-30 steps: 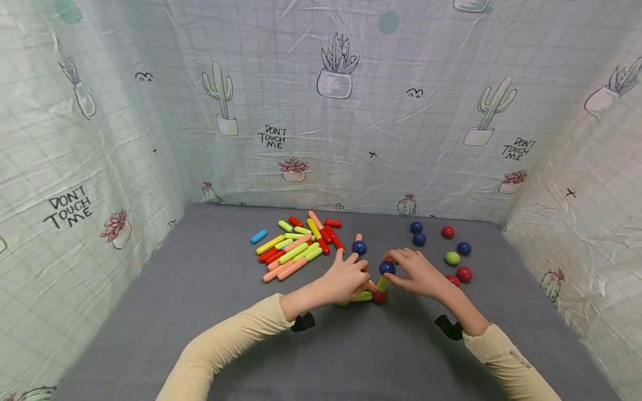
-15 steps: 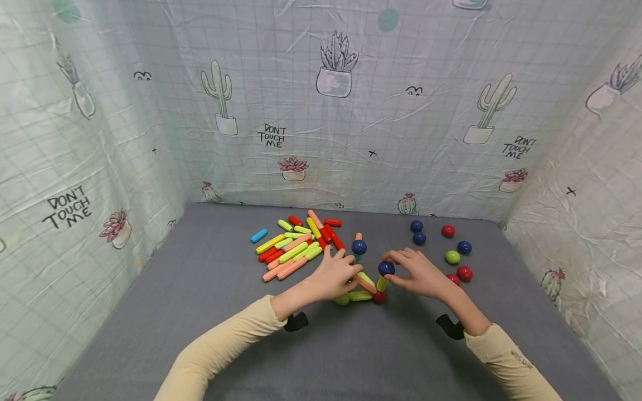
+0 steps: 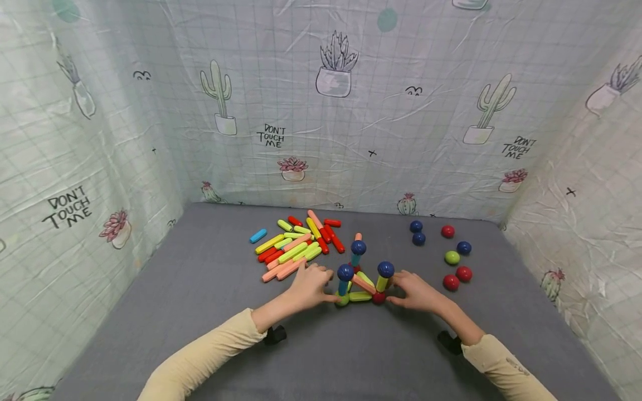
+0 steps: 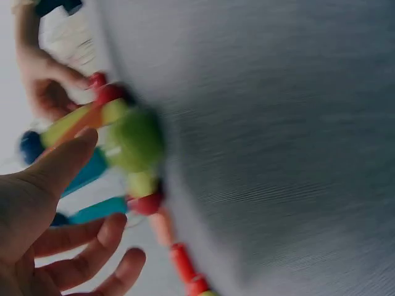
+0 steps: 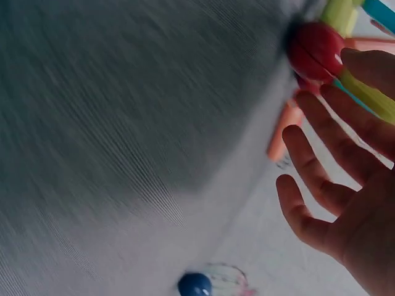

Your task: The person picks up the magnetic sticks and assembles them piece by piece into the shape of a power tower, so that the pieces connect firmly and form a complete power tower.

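Between the hands stands a small frame of sticks and balls. Its base has a green ball (image 3: 342, 300), a red ball (image 3: 379, 297) and another red ball (image 4: 145, 204) behind, linked by yellow-green sticks (image 3: 360, 296). A salmon stick (image 3: 364, 284) slants across. Upright blue sticks (image 3: 343, 287) and a yellow stick (image 3: 382, 283) carry blue balls (image 3: 385, 269) on top. My left hand (image 3: 307, 287), fingers spread, has its thumb tip by the green ball; contact is unclear. On the other side, my right hand (image 3: 415, 292) has loosely bent fingers beside the front red ball, holding nothing.
Left of the frame lies a pile of colored sticks (image 3: 292, 253), with a lone blue stick (image 3: 258, 235) at its edge. Loose balls, including a green one (image 3: 452, 257) and red ones (image 3: 464, 274), sit at the right. A printed curtain (image 3: 351, 128) encloses the table's back and sides.
My left hand has moved left and down, off the frame's top, uncovering the blue ball on the front-left stick. My right hand has let go of the right blue ball and dropped lower.
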Motion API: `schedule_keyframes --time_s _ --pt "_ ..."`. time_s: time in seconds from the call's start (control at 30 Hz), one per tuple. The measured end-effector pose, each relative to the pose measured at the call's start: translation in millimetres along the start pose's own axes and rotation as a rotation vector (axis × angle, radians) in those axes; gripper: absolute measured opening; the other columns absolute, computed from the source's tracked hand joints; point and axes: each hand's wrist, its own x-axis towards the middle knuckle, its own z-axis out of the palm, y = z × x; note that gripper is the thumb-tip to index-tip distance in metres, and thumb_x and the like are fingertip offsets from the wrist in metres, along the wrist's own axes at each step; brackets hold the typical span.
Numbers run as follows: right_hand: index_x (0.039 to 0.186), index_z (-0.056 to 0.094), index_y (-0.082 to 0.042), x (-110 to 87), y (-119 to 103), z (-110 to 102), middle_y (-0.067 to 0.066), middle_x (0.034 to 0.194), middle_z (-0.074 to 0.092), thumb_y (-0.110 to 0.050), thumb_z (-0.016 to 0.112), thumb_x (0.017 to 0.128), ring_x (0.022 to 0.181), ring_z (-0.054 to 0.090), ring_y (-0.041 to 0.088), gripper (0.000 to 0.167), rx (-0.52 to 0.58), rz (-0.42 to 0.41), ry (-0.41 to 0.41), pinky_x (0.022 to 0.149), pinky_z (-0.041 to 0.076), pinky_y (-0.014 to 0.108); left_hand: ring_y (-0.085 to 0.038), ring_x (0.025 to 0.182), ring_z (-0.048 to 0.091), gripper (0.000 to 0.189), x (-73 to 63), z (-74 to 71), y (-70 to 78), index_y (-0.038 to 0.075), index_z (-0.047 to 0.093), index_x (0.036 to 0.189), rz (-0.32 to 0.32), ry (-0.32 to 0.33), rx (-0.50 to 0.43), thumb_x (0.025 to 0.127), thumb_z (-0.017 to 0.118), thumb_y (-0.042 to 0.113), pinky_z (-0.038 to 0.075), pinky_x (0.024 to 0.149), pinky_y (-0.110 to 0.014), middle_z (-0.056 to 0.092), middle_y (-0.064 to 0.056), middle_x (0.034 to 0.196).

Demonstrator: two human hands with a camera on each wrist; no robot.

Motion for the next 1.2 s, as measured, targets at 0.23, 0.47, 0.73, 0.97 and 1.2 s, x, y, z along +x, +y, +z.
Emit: schedule_keyframes --time_s 0.23,0.47,0.73,0.97,1.2 --pt "0.092 0.062 -0.009 -3.8 -2 7 0.004 0.087 0.063 -0.016 0.067 0.077 0.079 0.056 0.019 0.018 0.059 -0.065 -0.011 0.068 0.045 0.029 -0.005 0.053 0.043 0.030 5.7 16.6 -6.9 0.016 0.059 0.062 0.033 -0.092 -0.096 0.067 0.074 0.041 0.034 0.070 -0.042 0.046 0.009 0.053" --pt "0.111 0.058 -0.010 2.6 -35 20 0.001 0.105 0.060 -0.023 0.065 0.080 0.094 0.053 0.015 0.035 0.093 -0.066 -0.162 0.075 0.045 0.033 -0.015 0.069 0.059 0.019 26.5 22.0 -21.8 0.019 0.070 0.091 -0.089 -0.067 -0.035 0.074 0.071 0.025 0.036 0.071 -0.050 0.065 0.002 0.074" --pt "0.131 0.045 -0.013 10.9 -79 15 0.003 0.124 0.054 -0.023 0.063 0.083 0.108 0.053 0.018 0.052 0.073 -0.113 -0.193 0.081 0.046 0.036 -0.017 0.074 0.059 0.022 40.4 25.6 -40.6 0.015 0.067 0.100 -0.108 0.001 -0.126 0.079 0.065 0.015 0.036 0.081 -0.060 0.065 -0.001 0.079" --pt "0.099 0.065 -0.015 16.7 -47 -34 -0.006 0.088 0.063 -0.010 0.067 0.076 0.080 0.051 0.007 0.024 -0.095 -0.172 0.282 0.065 0.045 0.023 -0.010 0.075 0.057 0.012 8.5 -1.6 -35.1 0.015 0.067 0.090 0.057 0.297 -0.196 0.080 0.062 0.013 0.038 0.075 -0.042 0.065 0.004 0.080" --pt "0.103 0.064 -0.011 63.4 12 -23 0.003 0.095 0.063 -0.003 0.063 0.080 0.087 0.052 0.017 0.024 -0.227 -0.128 0.271 0.071 0.046 0.033 -0.013 0.093 0.051 0.033 -6.2 -12.6 -5.8 0.018 0.062 0.109 0.314 0.345 -0.262 0.081 0.063 0.035 0.036 0.079 -0.034 0.057 0.003 0.101"
